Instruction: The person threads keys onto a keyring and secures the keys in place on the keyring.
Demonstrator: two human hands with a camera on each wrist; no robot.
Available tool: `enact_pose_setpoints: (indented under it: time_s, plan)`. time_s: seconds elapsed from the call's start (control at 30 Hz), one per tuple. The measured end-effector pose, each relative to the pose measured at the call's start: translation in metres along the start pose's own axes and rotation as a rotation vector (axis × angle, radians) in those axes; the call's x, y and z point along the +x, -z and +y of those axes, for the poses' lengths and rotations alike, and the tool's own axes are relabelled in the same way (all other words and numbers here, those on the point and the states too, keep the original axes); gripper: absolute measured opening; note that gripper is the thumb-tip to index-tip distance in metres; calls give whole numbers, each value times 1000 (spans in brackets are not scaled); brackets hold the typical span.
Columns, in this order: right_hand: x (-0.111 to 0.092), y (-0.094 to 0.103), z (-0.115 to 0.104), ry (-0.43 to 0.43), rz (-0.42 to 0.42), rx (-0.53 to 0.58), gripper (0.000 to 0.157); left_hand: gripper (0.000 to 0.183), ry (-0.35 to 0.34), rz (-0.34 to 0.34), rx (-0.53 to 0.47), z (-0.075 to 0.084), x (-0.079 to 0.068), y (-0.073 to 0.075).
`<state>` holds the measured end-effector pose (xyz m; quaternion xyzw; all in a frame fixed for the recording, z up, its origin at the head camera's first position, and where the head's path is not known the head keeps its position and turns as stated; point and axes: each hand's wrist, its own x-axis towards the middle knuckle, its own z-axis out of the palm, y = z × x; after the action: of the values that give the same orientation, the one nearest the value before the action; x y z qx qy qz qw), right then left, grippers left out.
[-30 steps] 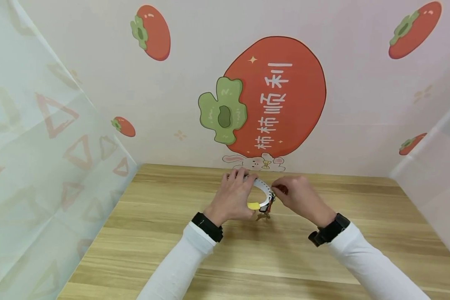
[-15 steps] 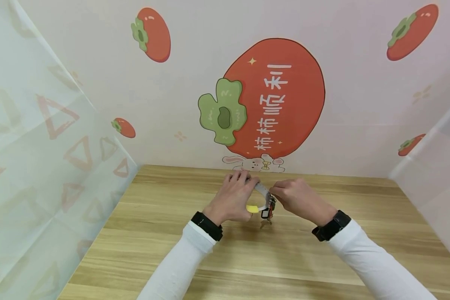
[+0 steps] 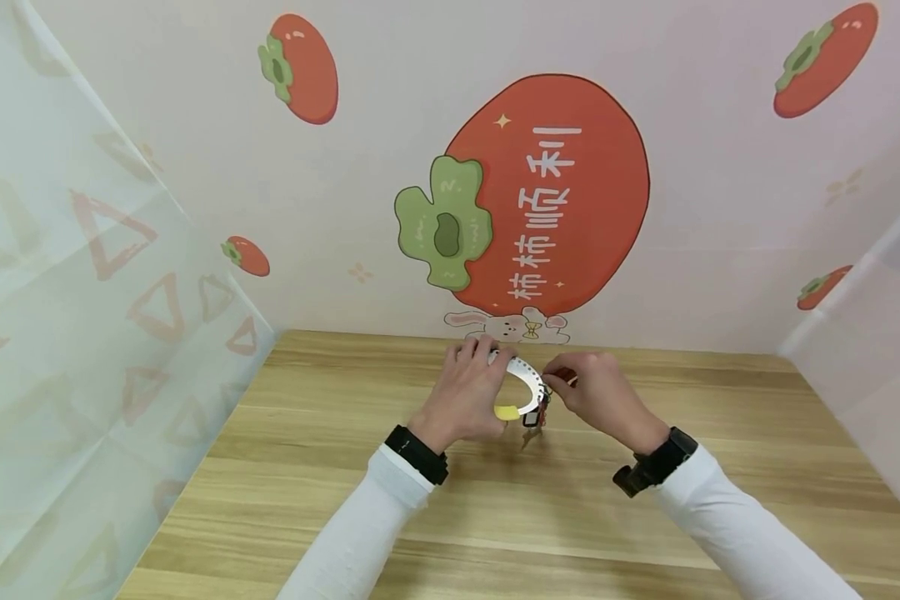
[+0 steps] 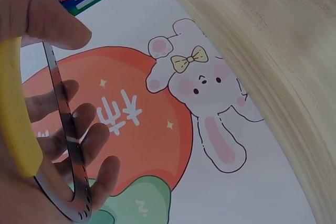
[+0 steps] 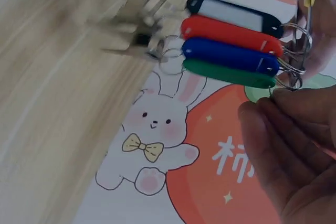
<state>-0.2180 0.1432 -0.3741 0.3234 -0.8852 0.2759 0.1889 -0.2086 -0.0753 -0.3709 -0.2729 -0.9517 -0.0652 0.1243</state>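
Observation:
My left hand (image 3: 465, 392) grips a flat metal hoop (image 3: 534, 385) with small slots along its band and a yellow handle (image 3: 507, 412), above the table. Several key tags hang by split rings (image 5: 302, 66) at the hoop's right side. They are black (image 5: 247, 18), red (image 5: 231, 36), blue (image 5: 231, 56) and green (image 5: 228, 73), side by side. Metal keys (image 5: 128, 27), blurred, dangle from their other ends. My right hand (image 3: 607, 396) pinches at the ring end of the green tag, thumb and forefinger together; the fingertips partly hide what they pinch.
A wooden table (image 3: 330, 467) lies under both hands. Behind it rises a wall (image 3: 720, 208) printed with red fruits and a white rabbit, and pale panels (image 3: 67, 333) stand at the sides.
Half a second ago my hands were slightly closer and the hoop was tilted differently. Now its band faces the head camera again, and my right hand has drawn back a little. The tags have swung.

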Motion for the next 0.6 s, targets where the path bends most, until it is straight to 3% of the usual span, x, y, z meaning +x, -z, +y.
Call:
enact_pose_setpoints:
  time_s: [0.1, 0.3, 0.4, 0.5, 0.6]
  plan:
    - [-1, -1, 2, 89, 13, -60, 11, 88, -6, -4, 12, 2, 0, -1]
    - [0, -2, 6, 375, 58, -290, 18, 83, -41, -2, 30, 1, 0, -2]
    - [0, -2, 8, 452, 73, -326, 21, 80, -58, -1, 23, 0, 0, -2]
    - [-1, -2, 8, 416, 65, -281, 19, 82, -51, -1, 6, 0, 0, -1]
    - [-1, -1, 6, 250, 35, -153, 16, 86, -31, 3, -5, -1, 1, 0]
